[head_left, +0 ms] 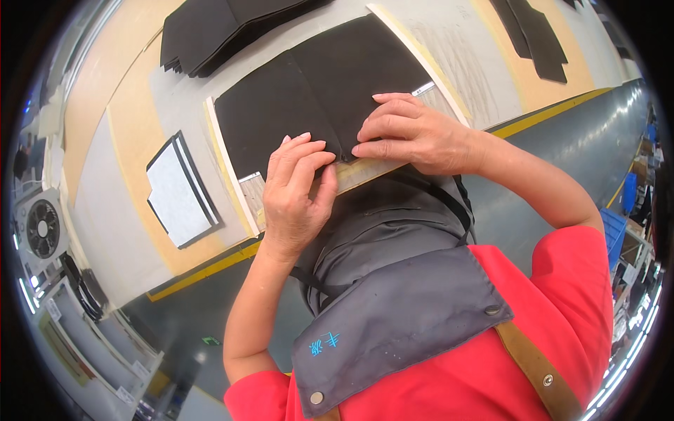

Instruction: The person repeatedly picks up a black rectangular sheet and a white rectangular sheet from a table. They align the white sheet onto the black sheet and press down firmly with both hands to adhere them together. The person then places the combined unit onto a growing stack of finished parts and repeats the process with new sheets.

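A black sheet panel with a seam down its middle lies on the table between two white strips. My left hand is at its near edge, left of the seam, with fingers bent and thumb close to the index finger, gripping that edge. Just right of the seam, my right hand has its bent fingers on the same edge, fingertips close together. Between the hands, the panel shows a small fold at the seam's near end. What lies under the fingertips is hidden.
Stacked black pieces lie at the far left. A white-faced piece with black edges is on the left, and dark cut pieces are at the far right. The table has a yellow edge. A fan stands at far left.
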